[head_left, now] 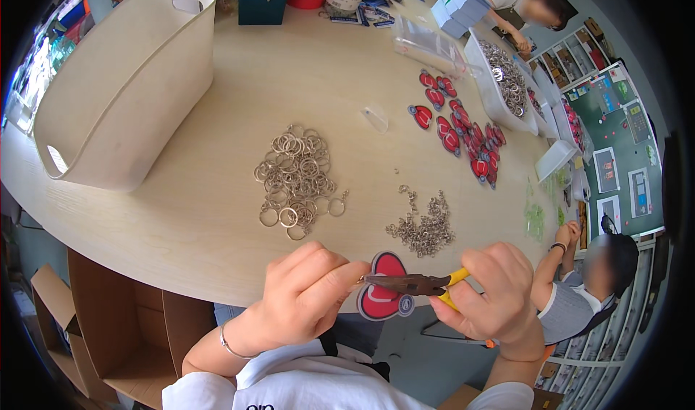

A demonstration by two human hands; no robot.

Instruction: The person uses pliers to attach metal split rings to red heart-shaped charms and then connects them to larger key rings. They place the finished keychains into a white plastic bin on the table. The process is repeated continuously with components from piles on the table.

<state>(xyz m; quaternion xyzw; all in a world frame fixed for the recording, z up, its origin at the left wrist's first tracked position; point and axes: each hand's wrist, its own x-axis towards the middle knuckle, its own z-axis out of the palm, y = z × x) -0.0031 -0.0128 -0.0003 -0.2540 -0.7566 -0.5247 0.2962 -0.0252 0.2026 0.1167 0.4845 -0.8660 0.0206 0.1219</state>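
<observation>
Pinching thumb against forefinger, our left hand (304, 294) grips a tiny gold-toned metal piece (360, 280), too small for us to make out its form. Our right hand (496, 290) is curled around the yellow handles of dark-jawed metal pliers (420, 285); their tips reach our left fingertips, though we cannot tell whether they bite on the piece. Flat, rounded red charm with grey border (389, 264): between our hands at the near table edge, pliers crossing its face.

Beyond, on the pale wood-grain table (217, 214), we note a loose heap of silvery metal split rings (298, 175) to the left, a smaller heap of short silvery chains (423, 229) nearer us, and a cluster of similar red charms (474, 146) farther off, just beside a white plastic tray (479, 77) of metal rings. Large off-white plastic basket (130, 84) far left.
</observation>
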